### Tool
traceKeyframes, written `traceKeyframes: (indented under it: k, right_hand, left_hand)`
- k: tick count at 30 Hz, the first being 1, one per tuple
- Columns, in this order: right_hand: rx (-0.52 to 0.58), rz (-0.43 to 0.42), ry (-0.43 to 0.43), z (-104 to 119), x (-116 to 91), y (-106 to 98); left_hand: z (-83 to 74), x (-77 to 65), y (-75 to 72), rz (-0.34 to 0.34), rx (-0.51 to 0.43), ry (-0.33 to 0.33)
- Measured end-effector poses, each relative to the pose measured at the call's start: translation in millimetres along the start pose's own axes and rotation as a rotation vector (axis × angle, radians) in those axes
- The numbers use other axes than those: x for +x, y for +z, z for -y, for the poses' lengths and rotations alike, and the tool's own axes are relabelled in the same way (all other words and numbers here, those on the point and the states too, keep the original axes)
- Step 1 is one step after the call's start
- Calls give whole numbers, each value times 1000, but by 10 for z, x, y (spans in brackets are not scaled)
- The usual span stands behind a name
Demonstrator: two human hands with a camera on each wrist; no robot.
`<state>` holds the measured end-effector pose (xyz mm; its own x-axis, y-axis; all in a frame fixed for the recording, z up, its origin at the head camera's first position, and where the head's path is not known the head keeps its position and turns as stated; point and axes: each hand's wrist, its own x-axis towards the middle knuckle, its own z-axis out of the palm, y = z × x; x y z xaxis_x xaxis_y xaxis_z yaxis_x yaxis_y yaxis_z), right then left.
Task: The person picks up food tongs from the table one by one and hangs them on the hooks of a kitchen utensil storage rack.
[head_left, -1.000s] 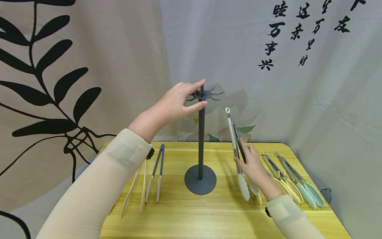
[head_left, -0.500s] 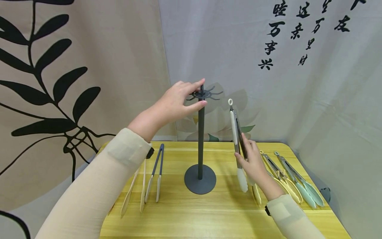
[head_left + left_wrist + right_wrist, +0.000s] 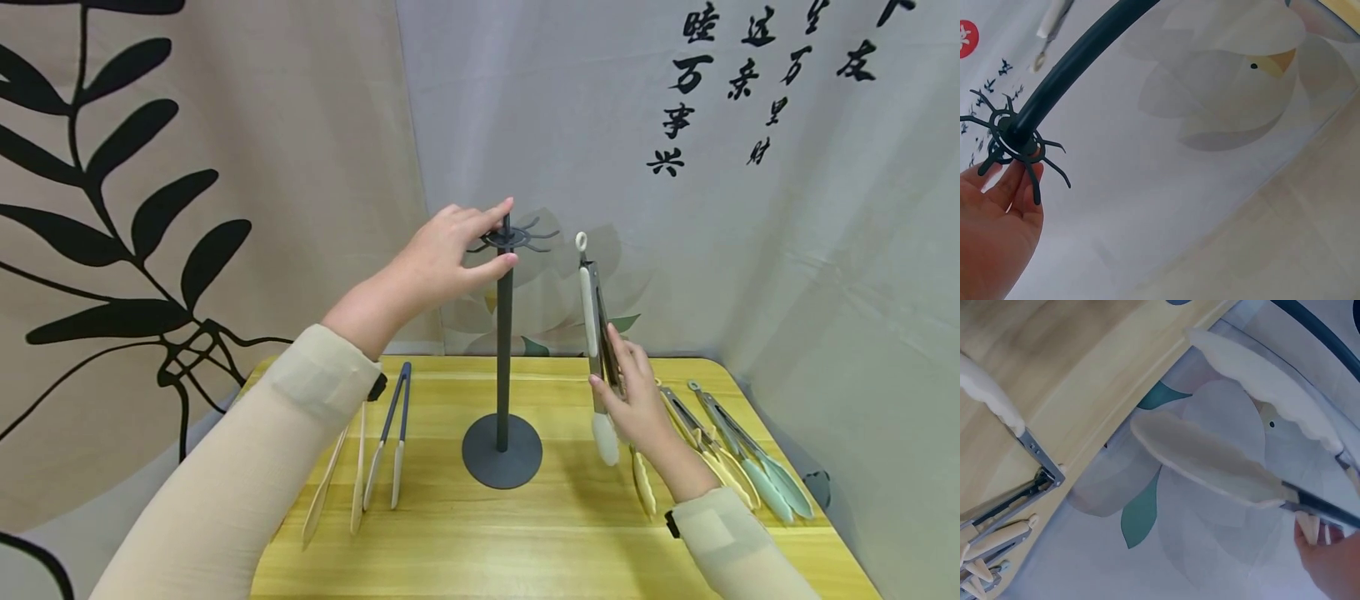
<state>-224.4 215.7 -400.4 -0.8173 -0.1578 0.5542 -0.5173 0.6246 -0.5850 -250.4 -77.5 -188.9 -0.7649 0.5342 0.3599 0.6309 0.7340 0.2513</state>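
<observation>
A dark grey hanging stand [image 3: 505, 342] with a round base and a ring of curved hooks [image 3: 1013, 140] stands upright mid-table. My left hand [image 3: 450, 250] holds it at the very top, fingers on the tip above the hooks. To the right, my right hand [image 3: 637, 400] grips white-tipped tongs [image 3: 589, 304] by their metal arms. These tongs are raised nearly upright, loop end up, beside the pole and lower than the hooks. In the right wrist view their two scalloped white heads [image 3: 1210, 459] are spread apart, with the right hand [image 3: 1335, 565] at the arms.
Blue-handled tongs [image 3: 405, 408] and beige-tipped tongs [image 3: 358, 483] lie left of the base, partly behind the left sleeve. Yellow tongs [image 3: 726, 467] and green tongs [image 3: 768, 479] lie at the right. A yellow tong head [image 3: 642, 483] shows by the right wrist. A curtain hangs behind the table [image 3: 465, 550].
My right hand has lifted the white-tipped tongs, bringing their loop end higher and the tongs more upright. The left hand has stayed at the stand's top.
</observation>
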Motion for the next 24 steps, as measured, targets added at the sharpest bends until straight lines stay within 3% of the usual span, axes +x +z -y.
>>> traceKeyframes:
  k: [7, 14, 21, 24]
  right_hand:
    - [58, 1, -63, 71, 42, -24]
    - [82, 15, -62, 130, 60, -41]
    - [111, 29, -105, 534, 86, -144]
    - [105, 31, -123, 577, 90, -158]
  left_hand:
    - [20, -4, 26, -19, -4, 10]
    - [30, 5, 35, -34, 0, 23]
    - [30, 15, 35, -39, -8, 26]
    - [19, 15, 31, -38, -12, 19]
